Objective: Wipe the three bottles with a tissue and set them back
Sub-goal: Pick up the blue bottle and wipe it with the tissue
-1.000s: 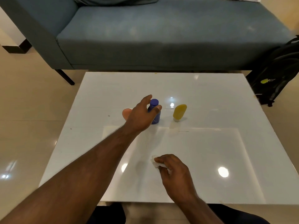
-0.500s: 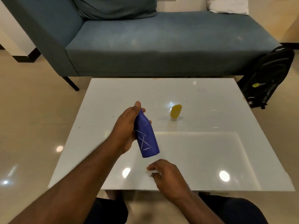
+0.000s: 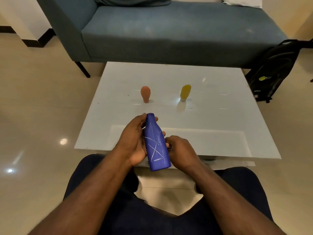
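— Bottles first: where do the three stand?

— Two are on the white bench (image 3: pixel 211 133). The orange bottle (image 3: pixel 145 94) and the yellow bottle (image 3: pixel 185 92) each rest cap-down, well apart from one another, past the middle of the surface. The blue bottle (image 3: pixel 157 143) is off the bench, held in the air over its near edge, above the person's lap, neck pointing away and slightly left. Pale scribbled lines cross its blue side.

— State of each grip?

— The left hand (image 3: pixel 133 141) wraps the blue bottle from its left side; the thumb lies at the neck and fingertips show past the far side. The right hand (image 3: pixel 182 150) is at the bottle's right flank with fingers curled inward. Only a thin pale sliver shows at the knuckles, so I cannot tell whether it is the tissue, nor whether those fingers hold anything.

— Surroundings?

— A blue-grey sofa (image 3: pixel 169 31) stands behind the bench on a glossy beige floor (image 3: pixel 42 107), and a black backpack (image 3: pixel 272 70) sits on the floor to the right.
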A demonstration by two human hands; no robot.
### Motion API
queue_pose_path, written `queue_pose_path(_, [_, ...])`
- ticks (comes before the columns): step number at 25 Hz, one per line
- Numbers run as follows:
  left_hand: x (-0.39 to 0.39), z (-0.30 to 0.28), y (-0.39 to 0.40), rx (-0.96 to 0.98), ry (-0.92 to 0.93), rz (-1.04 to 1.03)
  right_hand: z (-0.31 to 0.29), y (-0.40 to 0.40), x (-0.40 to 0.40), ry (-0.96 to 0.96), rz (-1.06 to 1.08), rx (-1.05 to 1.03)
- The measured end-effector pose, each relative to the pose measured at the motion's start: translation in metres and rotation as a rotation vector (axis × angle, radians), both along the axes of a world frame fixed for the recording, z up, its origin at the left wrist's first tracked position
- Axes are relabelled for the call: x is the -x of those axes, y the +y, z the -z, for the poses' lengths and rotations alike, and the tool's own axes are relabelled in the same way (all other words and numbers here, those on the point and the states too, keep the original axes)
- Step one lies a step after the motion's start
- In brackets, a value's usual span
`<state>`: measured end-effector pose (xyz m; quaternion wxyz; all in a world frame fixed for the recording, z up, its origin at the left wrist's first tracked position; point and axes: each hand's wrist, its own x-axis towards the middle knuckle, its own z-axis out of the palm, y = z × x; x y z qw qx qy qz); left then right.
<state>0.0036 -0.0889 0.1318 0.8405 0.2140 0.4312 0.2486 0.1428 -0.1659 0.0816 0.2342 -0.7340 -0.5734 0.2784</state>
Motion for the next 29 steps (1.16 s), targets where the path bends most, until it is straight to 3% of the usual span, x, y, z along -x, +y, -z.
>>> queue_pose_path(6, [0.011, 0.006, -0.035, 0.045, -0.144, -0.024, -0.005, -0.027, 0.007, 0.116, 0.156, -0.034])
queue_pose_path(15, [0.019, 0.018, -0.043, 0.048, -0.160, 0.003, -0.020, -0.045, 0.003, 0.808, 0.588, -0.140])
queue_pose_path(23, [0.019, 0.030, -0.042, 0.050, -0.117, -0.004, -0.056, -0.049, 0.008, 0.584, 0.447, -0.248])
queue_pose_path(29, [0.018, 0.036, -0.042, 0.080, -0.135, -0.011, -0.066, -0.034, 0.026, 0.082, 0.115, -0.327])
